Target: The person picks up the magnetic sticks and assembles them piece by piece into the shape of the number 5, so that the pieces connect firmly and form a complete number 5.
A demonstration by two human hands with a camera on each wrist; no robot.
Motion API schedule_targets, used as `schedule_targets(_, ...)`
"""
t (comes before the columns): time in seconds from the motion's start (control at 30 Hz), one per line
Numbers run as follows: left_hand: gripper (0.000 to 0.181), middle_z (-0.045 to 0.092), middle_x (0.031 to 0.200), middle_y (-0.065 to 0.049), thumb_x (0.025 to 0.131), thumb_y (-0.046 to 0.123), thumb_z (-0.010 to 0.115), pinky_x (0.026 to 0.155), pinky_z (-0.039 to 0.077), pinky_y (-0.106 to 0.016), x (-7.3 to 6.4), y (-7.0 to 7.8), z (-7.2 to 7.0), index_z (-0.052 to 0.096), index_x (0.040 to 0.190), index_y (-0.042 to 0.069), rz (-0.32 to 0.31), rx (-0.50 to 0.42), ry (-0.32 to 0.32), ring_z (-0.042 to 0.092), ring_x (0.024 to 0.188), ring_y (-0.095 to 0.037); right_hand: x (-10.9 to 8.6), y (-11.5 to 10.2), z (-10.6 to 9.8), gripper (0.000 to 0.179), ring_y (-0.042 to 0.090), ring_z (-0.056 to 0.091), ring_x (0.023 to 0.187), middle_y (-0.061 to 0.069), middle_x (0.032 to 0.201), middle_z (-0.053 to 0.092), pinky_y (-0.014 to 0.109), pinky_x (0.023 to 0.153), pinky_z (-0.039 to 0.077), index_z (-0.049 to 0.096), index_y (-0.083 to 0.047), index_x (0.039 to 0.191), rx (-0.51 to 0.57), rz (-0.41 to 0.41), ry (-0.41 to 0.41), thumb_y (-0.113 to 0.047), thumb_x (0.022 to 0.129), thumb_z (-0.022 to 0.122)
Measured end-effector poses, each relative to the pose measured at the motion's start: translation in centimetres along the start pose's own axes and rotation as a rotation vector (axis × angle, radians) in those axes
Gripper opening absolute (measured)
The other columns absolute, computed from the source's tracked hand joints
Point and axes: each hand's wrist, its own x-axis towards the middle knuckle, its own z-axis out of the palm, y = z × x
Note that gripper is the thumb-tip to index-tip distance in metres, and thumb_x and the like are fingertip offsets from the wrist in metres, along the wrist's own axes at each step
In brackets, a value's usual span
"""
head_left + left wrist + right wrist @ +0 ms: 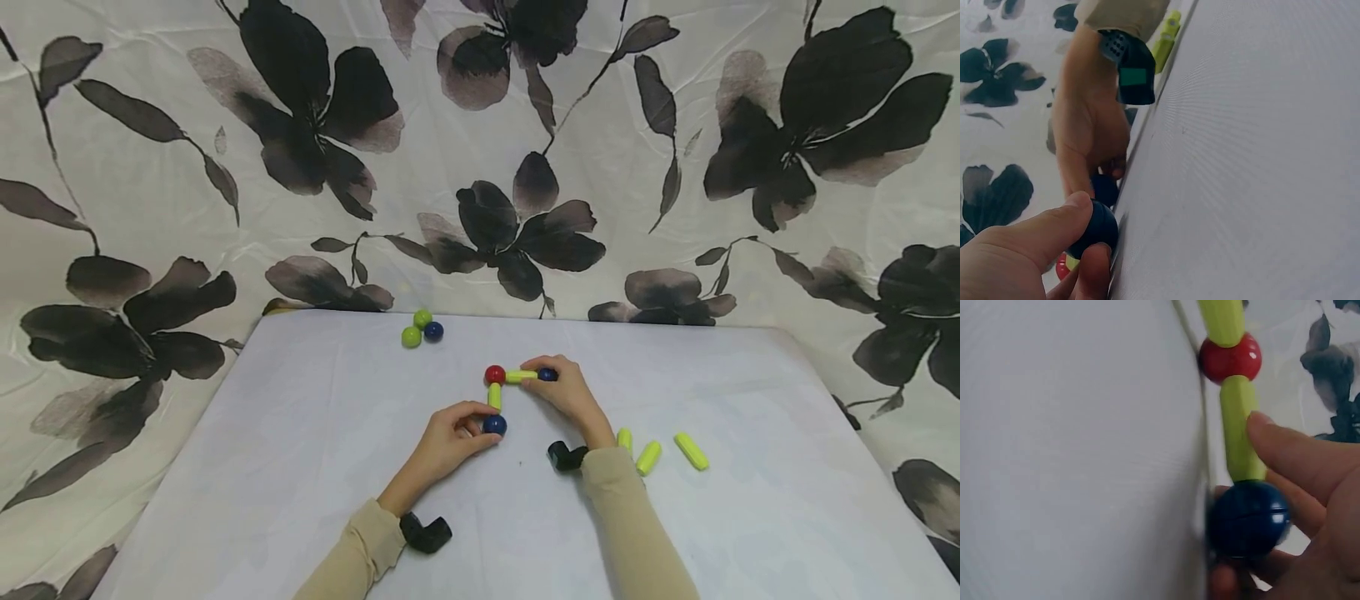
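Note:
A red ball (pixel 495 375) joins two yellow-green rods at a right angle, each rod ending in a blue ball. My left hand (pixel 448 442) pinches the near blue ball (pixel 494 425) between thumb and fingers, at the end of the rod (pixel 494 397) pointing toward me. On the other side, my right hand (pixel 566 390) grips the second rod (pixel 1239 428) and its blue ball (pixel 1249 519); in the right wrist view the thumb lies along the rod and fingers curl behind the ball. The joined piece lies low over the white table (pixel 337 400).
At the table's back stand two green balls (pixel 411 337) and a loose blue ball (pixel 433 332), close together. Several loose yellow-green rods (pixel 691 451) lie beside my right forearm. A floral cloth (pixel 487 167) hangs behind the table. Each wrist wears a black camera (pixel 426 533).

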Motion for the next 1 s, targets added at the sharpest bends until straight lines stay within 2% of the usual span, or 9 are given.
schedule_targets(0.13,0.032,0.062,0.082,0.004,0.084,0.023,0.081,0.054,0.044,-0.022,-0.1,-0.2,0.0,0.071,0.115,0.023,0.011,-0.003,-0.012,0.057,0.068,-0.014,-0.1,-1.0,-1.2,0.045,0.035,0.052,0.119,0.018,0.125,0.061,0.053,0.103,0.039,0.06,-0.007,0.133,-0.048,0.024,-0.046,-0.024,0.093,0.071)
schedule_targets(0.27,0.033,0.062,0.085,0.004,0.085,0.025,0.081,0.056,0.044,-0.023,0.0,-0.3,0.0,0.071,0.116,0.024,0.025,0.004,-0.02,0.057,0.07,-0.014,-0.9,-2.4,-3.4,0.051,0.039,0.048,0.124,0.021,0.129,0.059,0.055,0.104,0.038,0.054,-0.005,0.138,-0.102,0.034,-0.004,-0.025,0.094,0.069)
schedule_targets(0.43,0.034,0.062,0.086,0.005,0.084,0.024,0.081,0.056,0.044,-0.023,-0.1,-0.3,-0.1,0.071,0.116,0.023,0.051,0.0,-0.018,0.057,0.07,-0.014,-3.1,-4.1,-6.5,0.044,0.039,0.055,0.115,0.022,0.123,0.062,0.054,0.096,0.044,0.059,-0.001,0.13,-0.202,-0.052,0.105,-0.021,0.093,0.07)
schedule_targets(0.5,0.034,0.061,0.085,0.004,0.084,0.023,0.082,0.055,0.044,-0.023,-0.1,-0.3,-0.1,0.071,0.116,0.022,0.061,-0.002,-0.014,0.057,0.069,-0.014,-4.2,-4.5,-7.6,0.039,0.037,0.059,0.108,0.021,0.117,0.065,0.052,0.09,0.047,0.063,0.0,0.125,-0.248,-0.092,0.147,-0.019,0.093,0.07)
schedule_targets(0.63,0.034,0.062,0.089,0.006,0.083,0.022,0.083,0.057,0.043,-0.023,-0.1,-0.4,-0.2,0.072,0.116,0.023,0.077,0.012,-0.003,0.055,0.069,-0.013,-6.4,-4.6,-9.3,0.028,0.03,0.06,0.088,0.015,0.099,0.069,0.043,0.074,0.047,0.069,-0.001,0.113,-0.363,-0.111,0.197,-0.02,0.093,0.07)
schedule_targets(0.73,0.034,0.062,0.092,0.007,0.082,0.022,0.083,0.058,0.043,-0.023,0.0,-0.5,-0.1,0.073,0.114,0.024,0.089,0.023,0.008,0.055,0.07,-0.012,-8.1,-4.1,-9.8,0.023,0.023,0.056,0.074,0.009,0.086,0.067,0.035,0.063,0.043,0.071,-0.003,0.103,-0.457,-0.067,0.18,-0.023,0.093,0.07)
schedule_targets(0.83,0.034,0.062,0.092,0.008,0.081,0.021,0.084,0.057,0.043,-0.023,0.0,-0.6,-0.1,0.073,0.114,0.023,0.096,0.026,0.017,0.054,0.068,-0.012,-9.5,-3.2,-9.6,0.021,0.019,0.053,0.064,0.005,0.076,0.064,0.032,0.055,0.041,0.069,-0.005,0.095,-0.533,0.002,0.128,-0.026,0.092,0.07)
schedule_targets(1.0,0.034,0.062,0.093,0.008,0.081,0.021,0.084,0.057,0.043,-0.023,0.1,-0.7,0.0,0.073,0.113,0.023,0.102,0.027,0.022,0.054,0.069,-0.011,-11.2,-1.2,-8.3,0.026,0.017,0.049,0.055,0.002,0.064,0.056,0.032,0.05,0.038,0.062,-0.005,0.092,-0.626,0.078,0.061,-0.028,0.089,0.074)
